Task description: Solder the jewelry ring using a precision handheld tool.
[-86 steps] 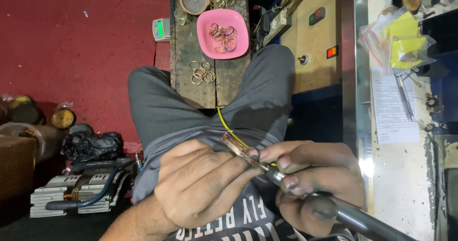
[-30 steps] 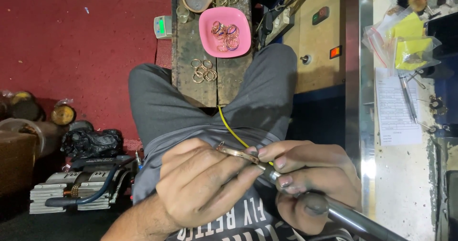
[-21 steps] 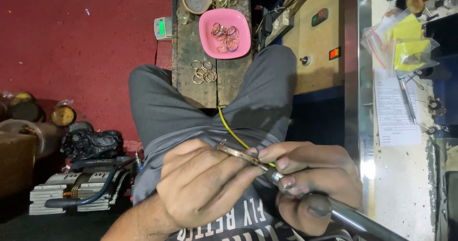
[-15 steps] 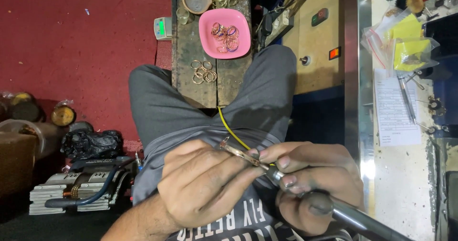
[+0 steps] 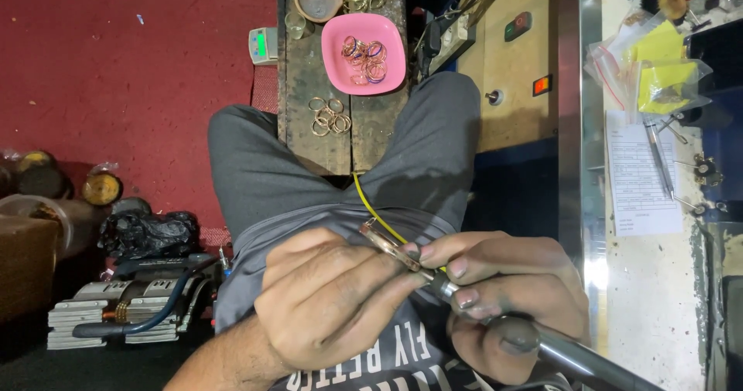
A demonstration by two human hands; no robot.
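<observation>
Fingers of the left hand (image 5: 329, 302) are pinching a thin metal ring (image 5: 387, 244) over the lap, grip clenched on it. Beside it, the right hand (image 5: 503, 298) is grasping a metal-tipped tool (image 5: 464, 298), its tip touching the ring. Beyond the knees, loose rings (image 5: 329, 116) are lying on a wooden bench (image 5: 309, 140) near a pink dish (image 5: 364, 51).

The ring (image 5: 385, 245) pinched by the left hand (image 5: 333, 302) is thin, coppery metal with a dull shine. The handpiece (image 5: 542, 346) in the right hand (image 5: 503, 298) looks like smooth grey metal. The bench (image 5: 340, 140) is rough, worn wood. The pink dish (image 5: 364, 27) is glossy plastic. The trousers (image 5: 255, 174) are matt grey cloth, and the red floor (image 5: 116, 89) looks matt and scuffed.
</observation>
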